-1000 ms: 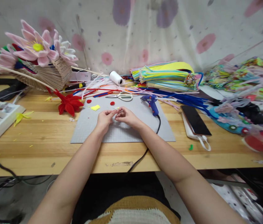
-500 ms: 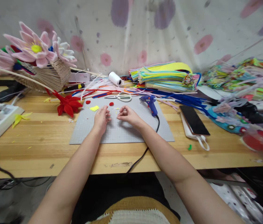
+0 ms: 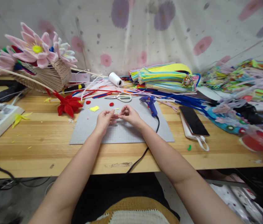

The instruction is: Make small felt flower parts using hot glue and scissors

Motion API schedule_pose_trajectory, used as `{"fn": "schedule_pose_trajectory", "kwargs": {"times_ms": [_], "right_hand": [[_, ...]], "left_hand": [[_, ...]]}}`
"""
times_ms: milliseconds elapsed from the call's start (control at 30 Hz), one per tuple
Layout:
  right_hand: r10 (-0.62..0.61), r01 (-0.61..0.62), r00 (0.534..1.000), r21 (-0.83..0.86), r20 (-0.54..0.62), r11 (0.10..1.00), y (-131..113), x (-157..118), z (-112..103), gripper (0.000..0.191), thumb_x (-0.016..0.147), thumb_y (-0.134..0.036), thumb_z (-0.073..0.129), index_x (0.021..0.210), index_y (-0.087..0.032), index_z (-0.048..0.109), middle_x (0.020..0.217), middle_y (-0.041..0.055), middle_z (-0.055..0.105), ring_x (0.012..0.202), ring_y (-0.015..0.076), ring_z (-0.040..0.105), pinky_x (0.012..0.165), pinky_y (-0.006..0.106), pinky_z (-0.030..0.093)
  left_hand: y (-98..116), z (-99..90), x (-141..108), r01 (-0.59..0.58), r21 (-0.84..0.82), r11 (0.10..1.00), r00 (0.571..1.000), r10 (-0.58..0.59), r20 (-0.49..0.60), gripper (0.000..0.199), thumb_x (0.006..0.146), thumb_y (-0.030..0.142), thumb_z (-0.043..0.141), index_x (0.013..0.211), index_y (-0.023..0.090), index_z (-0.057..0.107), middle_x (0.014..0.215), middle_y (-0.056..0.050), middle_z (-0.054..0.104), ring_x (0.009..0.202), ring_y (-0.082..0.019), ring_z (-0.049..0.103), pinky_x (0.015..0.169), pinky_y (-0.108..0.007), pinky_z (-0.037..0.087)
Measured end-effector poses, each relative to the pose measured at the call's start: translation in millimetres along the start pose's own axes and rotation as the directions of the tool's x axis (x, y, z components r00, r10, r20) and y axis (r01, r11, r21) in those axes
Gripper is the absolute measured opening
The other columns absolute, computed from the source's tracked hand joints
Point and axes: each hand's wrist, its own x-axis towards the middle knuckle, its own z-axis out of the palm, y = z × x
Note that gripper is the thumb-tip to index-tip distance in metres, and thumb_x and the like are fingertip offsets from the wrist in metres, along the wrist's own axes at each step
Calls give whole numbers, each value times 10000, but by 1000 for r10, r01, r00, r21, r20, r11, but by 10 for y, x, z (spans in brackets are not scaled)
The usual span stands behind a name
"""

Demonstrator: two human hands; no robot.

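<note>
Over the grey cutting mat (image 3: 89, 133) my hands meet, fingertips almost touching. My right hand (image 3: 130, 116) is closed in a pinch on a thin white strand, mostly hidden by the fingers. My left hand (image 3: 105, 120) pinches with thumb and forefinger at the same spot; what lies between them is too small to make out. Just beyond the fingertips are thin pale pieces with yellow tips (image 3: 117, 109). Two red discs, one a red felt-like disc (image 3: 111, 104), and a yellow scrap (image 3: 94, 108) lie on the mat near my left hand.
White-handled scissors (image 3: 124, 98) and a blue glue gun (image 3: 150, 104) with a black cord lie on the mat. A red fuzzy flower (image 3: 68, 105) is left of it, a phone (image 3: 194, 120) right. Bundles of pipe cleaners (image 3: 164, 76) and a flower basket (image 3: 49, 76) stand behind.
My left hand has moved right to meet my right hand, its spread fingers now closing into a pinch. My right hand stays nearly in place, still pinching.
</note>
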Motion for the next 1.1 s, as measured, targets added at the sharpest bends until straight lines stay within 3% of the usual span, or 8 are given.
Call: {"fn": "schedule_pose_trajectory", "kwargs": {"times_ms": [367, 600, 733, 833, 933, 1100], "right_hand": [[-16, 23, 998, -117, 60, 993, 25, -18, 40, 315, 591, -234, 656, 766, -204, 396, 637, -75, 562, 568, 76, 522, 584, 229, 387], [-35, 50, 995, -161, 92, 986, 17, -34, 41, 322, 593, -251, 667, 783, -200, 412, 662, -67, 562, 605, 81, 532, 608, 236, 397], [-40, 30, 998, -235, -39, 972, 11, -2, -7, 283, 623, -301, 650, 773, -197, 433, 634, -64, 529, 558, 75, 486, 563, 233, 372], [-39, 16, 990, -176, -132, 984, 27, 27, -25, 310, 627, -347, 642, 800, -200, 430, 682, -53, 532, 546, 72, 470, 538, 234, 372], [-37, 23, 992, -113, -120, 993, 38, 34, -1, 357, 605, -338, 655, 849, -203, 433, 732, -42, 559, 573, 77, 491, 564, 242, 394], [-70, 60, 994, -113, -89, 992, 35, 28, 45, 296, 603, -256, 626, 830, -203, 443, 655, -58, 540, 578, 85, 490, 581, 239, 375]], "left_hand": [[-30, -34, 27, -19, -33, 999, 1000, 19, -5, 465, 508, 142, 776, 811, 166, 424, 724, -33, 676, 613, -147, 655, 627, -292, 529], [-81, -49, 54, -106, -21, 994, 994, 105, -26, 461, 489, 135, 755, 785, 178, 404, 689, -3, 663, 590, -113, 630, 645, -264, 499], [-96, -44, 72, -206, 13, 978, 978, 206, -29, 476, 491, 167, 753, 779, 193, 375, 657, 31, 632, 595, -103, 614, 654, -267, 495], [-102, -26, 71, -254, 75, 964, 967, 256, -16, 486, 483, 177, 753, 789, 195, 376, 692, 48, 606, 594, -91, 608, 620, -240, 487], [-94, -8, 48, -256, 133, 957, 966, 259, -4, 486, 485, 193, 749, 797, 197, 377, 747, 54, 581, 573, -81, 602, 570, -217, 473], [-78, 8, 5, -256, 185, 949, 967, 252, 42, 467, 514, 213, 727, 826, 196, 381, 789, 51, 547, 581, -72, 603, 565, -206, 466]]}}
